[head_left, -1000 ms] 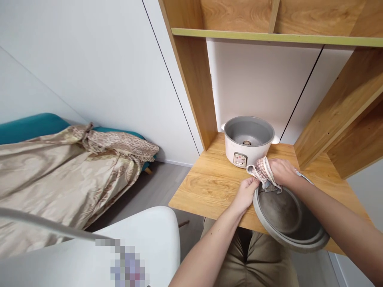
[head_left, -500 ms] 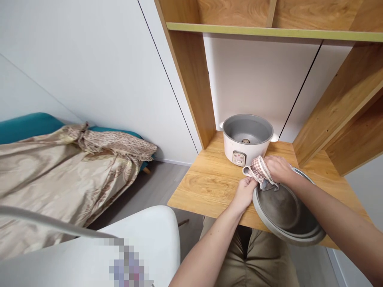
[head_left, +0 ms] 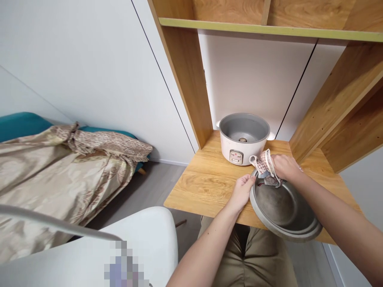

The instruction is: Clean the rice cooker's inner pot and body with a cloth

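A grey metal inner pot (head_left: 284,211) is tilted toward me over the front edge of the wooden desk (head_left: 206,183). My left hand (head_left: 243,191) grips its left rim. My right hand (head_left: 285,167) is closed on a patterned cloth (head_left: 265,165), which it presses against the pot's far rim. Behind them stands a white rice cooker body (head_left: 243,137), open, with nothing inside it.
Wooden shelving (head_left: 191,79) flanks the desk on both sides, with a shelf above. A white chair (head_left: 119,247) is at my lower left. A bed with a beige cover (head_left: 60,175) lies to the left. My knees are under the desk edge.
My right hand with the cloth has slid a little right along the pot's far rim. The view has shifted slightly, and the left hand keeps its grip.
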A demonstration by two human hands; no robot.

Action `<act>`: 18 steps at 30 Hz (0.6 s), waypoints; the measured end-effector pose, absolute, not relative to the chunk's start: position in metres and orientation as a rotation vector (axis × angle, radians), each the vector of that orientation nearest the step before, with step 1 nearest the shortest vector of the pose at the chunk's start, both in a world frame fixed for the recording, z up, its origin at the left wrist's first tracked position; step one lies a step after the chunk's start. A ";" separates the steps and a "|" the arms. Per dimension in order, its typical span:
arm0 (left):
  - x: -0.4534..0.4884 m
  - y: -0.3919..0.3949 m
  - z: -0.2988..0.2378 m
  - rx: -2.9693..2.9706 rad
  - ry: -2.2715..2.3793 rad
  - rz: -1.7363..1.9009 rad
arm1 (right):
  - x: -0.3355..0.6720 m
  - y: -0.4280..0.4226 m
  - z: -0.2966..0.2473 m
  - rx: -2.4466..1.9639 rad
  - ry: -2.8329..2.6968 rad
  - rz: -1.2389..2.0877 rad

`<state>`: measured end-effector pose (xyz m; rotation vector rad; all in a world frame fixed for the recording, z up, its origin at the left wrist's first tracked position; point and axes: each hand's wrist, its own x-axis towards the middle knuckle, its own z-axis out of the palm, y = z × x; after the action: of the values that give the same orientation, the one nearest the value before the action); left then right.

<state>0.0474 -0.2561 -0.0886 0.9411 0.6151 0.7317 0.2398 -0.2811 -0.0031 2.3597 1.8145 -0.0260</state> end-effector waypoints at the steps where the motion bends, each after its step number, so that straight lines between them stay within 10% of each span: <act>1: 0.047 -0.256 -0.089 0.940 0.613 0.729 | 0.240 -0.281 -0.003 2.365 1.814 -0.026; 11: 0.047 -0.256 -0.078 1.024 0.559 0.658 | 0.262 -0.296 0.018 2.356 1.946 -0.085; 18: 0.047 -0.252 -0.050 1.299 0.417 0.795 | 0.262 -0.334 0.058 2.464 2.149 0.615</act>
<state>0.0470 -0.2516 -0.0503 1.2994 0.4168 0.7954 0.2618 -0.3340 0.0583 2.4642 2.1486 0.6151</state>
